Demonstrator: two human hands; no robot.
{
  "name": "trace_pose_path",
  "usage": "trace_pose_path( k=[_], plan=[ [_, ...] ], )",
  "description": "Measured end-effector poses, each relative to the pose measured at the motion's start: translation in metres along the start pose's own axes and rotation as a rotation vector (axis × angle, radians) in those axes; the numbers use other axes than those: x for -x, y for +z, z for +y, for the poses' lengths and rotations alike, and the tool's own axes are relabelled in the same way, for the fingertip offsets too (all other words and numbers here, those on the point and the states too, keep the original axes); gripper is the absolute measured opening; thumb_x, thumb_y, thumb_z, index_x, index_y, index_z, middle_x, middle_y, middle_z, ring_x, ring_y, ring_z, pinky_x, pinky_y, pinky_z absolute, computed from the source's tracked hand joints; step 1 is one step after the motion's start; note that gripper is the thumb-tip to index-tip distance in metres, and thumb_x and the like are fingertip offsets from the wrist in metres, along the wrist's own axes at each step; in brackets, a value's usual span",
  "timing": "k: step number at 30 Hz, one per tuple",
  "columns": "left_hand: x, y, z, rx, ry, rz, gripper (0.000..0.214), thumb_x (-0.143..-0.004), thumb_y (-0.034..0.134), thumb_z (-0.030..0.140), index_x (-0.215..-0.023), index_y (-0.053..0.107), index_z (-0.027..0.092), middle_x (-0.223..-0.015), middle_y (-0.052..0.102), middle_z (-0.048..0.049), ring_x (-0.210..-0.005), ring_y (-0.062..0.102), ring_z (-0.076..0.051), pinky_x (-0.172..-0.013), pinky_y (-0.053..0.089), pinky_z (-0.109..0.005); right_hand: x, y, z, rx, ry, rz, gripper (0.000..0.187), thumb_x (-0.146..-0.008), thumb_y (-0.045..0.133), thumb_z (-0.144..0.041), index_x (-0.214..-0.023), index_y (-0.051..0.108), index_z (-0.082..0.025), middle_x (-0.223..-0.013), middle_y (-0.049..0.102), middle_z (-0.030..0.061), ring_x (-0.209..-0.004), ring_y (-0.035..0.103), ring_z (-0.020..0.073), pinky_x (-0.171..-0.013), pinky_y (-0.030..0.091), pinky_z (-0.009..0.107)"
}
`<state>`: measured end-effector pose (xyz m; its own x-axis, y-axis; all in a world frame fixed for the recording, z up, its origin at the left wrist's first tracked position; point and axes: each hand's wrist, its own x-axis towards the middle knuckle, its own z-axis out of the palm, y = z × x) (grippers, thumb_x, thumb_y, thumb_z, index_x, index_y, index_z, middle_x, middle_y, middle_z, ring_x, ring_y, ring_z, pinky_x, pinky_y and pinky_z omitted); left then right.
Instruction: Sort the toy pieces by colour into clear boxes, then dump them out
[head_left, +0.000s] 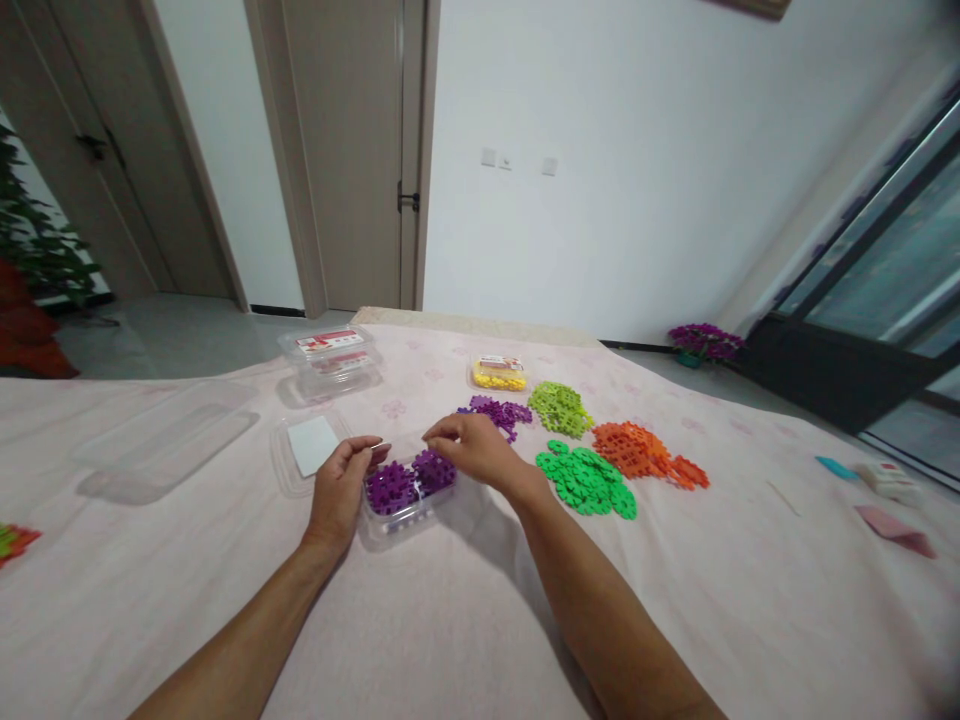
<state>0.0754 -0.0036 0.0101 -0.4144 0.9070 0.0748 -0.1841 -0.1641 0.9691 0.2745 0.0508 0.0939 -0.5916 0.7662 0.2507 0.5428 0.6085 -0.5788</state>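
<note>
A small clear plastic box (405, 520) on the pink cloth holds several purple snowflake pieces (409, 482). My left hand (341, 490) grips the box's left end, fingers curled on its rim. My right hand (472, 448) hovers over the box's far right corner, fingers bent down in a pinch; what they hold is hidden. Just beyond it lies a loose pile of purple pieces (501, 412).
Piles of light green (560, 408), green (589, 480) and orange pieces (641, 452) lie to the right. A box of yellow pieces (499, 373) stands behind. A clear lid (309, 450), stacked boxes (330, 360) and a large clear lid (161, 440) sit at the left.
</note>
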Motion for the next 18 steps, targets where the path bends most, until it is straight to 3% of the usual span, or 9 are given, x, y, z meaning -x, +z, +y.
trace_pose_path(
  k=[3, 5, 7, 11, 18],
  plan=[
    [0.000, 0.000, 0.000, -0.002, 0.004, 0.007, 0.030, -0.075, 0.068, 0.039, -0.096, 0.067, 0.017, -0.092, 0.076, -0.0084, -0.094, 0.070, -0.025, -0.093, 0.050, -0.042, 0.001, -0.024, 0.035, 0.090, 0.156, 0.247, 0.024, -0.086, 0.055, -0.020, -0.097, 0.077, -0.020, -0.095, 0.077, 0.0023, -0.085, 0.067, 0.0163, -0.078, 0.046, 0.025],
    [-0.001, -0.001, -0.001, 0.002, 0.007, 0.010, 0.031, -0.075, 0.068, 0.039, -0.096, 0.068, 0.017, -0.092, 0.076, -0.0089, -0.094, 0.071, -0.025, -0.093, 0.050, -0.042, 0.005, -0.036, 0.061, 0.260, 0.319, 0.335, 0.023, -0.084, 0.057, -0.019, -0.097, 0.076, -0.020, -0.096, 0.076, 0.0039, -0.088, 0.067, 0.0195, -0.081, 0.046, 0.028],
    [-0.002, -0.001, -0.002, 0.002, 0.012, 0.012, 0.031, -0.075, 0.068, 0.039, -0.096, 0.068, 0.017, -0.093, 0.076, -0.0091, -0.094, 0.071, -0.025, -0.093, 0.051, -0.042, 0.009, -0.040, 0.083, 0.354, 0.432, 0.389, 0.030, -0.084, 0.057, -0.019, -0.109, 0.073, -0.019, -0.106, 0.075, 0.0067, -0.097, 0.066, 0.0222, -0.086, 0.046, 0.031],
    [-0.002, -0.002, -0.005, 0.003, 0.022, 0.013, 0.030, -0.075, 0.068, 0.038, -0.096, 0.068, 0.017, -0.093, 0.077, -0.0088, -0.094, 0.071, -0.025, -0.093, 0.050, -0.042, 0.010, -0.026, 0.112, 0.326, 0.496, 0.386, 0.041, -0.089, 0.056, -0.028, -0.128, 0.063, -0.016, -0.121, 0.070, 0.0098, -0.110, 0.063, 0.0223, -0.095, 0.044, 0.031],
    [-0.001, 0.000, -0.002, 0.013, 0.011, 0.017, 0.030, -0.075, 0.069, 0.039, -0.095, 0.067, 0.017, -0.091, 0.076, -0.0081, -0.094, 0.071, -0.024, -0.094, 0.051, -0.042, 0.002, 0.006, 0.128, 0.324, 0.546, 0.464, 0.052, -0.089, 0.058, -0.035, -0.137, 0.055, -0.016, -0.131, 0.063, 0.0137, -0.119, 0.057, 0.0255, -0.100, 0.041, 0.034]
  ],
)
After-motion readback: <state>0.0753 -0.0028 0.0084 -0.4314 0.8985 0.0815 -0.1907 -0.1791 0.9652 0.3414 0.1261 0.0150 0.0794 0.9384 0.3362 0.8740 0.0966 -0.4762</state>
